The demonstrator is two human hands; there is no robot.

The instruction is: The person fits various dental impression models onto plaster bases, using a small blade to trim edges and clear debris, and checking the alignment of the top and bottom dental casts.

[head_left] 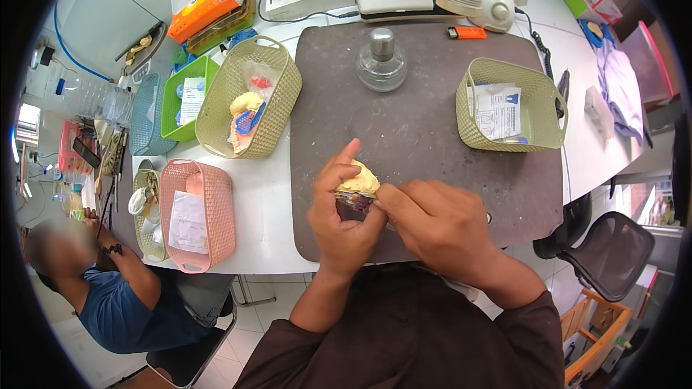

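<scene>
My left hand point(337, 220) is wrapped round a small pale-yellow plaster dental cast point(360, 181), its index finger pointing up past it. A darker, purplish layer shows along the cast's lower side. My right hand point(440, 220) is closed, with thumb and fingertip pinched together against the cast's right edge; whatever lies between them is too small or hidden to name. Both hands hover over the near part of a dark brown mat point(432, 119). Beyond them on the mat stands a glass spirit lamp point(383, 68) with a metal cap.
An olive basket point(537, 119) with papers stands at right, an orange lighter point(471, 32) behind. To the left are an olive basket point(277, 112) holding casts, a green basket point(209, 70) and a pink basket point(221, 220). A co-worker point(130, 310) sits far left.
</scene>
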